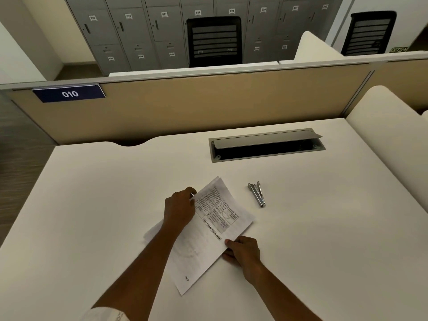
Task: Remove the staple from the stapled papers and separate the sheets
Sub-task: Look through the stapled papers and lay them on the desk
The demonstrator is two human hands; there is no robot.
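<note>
The printed papers (208, 230) lie at an angle on the white desk (92, 205), with a second sheet showing from under them at the left. My left hand (179, 208) grips their left edge near the top, fingers curled on the paper. My right hand (243, 250) pinches the right edge lower down, thumb on top. A small metal stapler (257, 193) lies on the desk to the right of the papers, apart from both hands. The staple itself is too small to make out.
An open grey cable hatch (266, 144) is set into the desk behind the stapler. A beige partition (196, 107) with a blue "010" sign closes the far side. A white side panel (389, 140) stands at the right.
</note>
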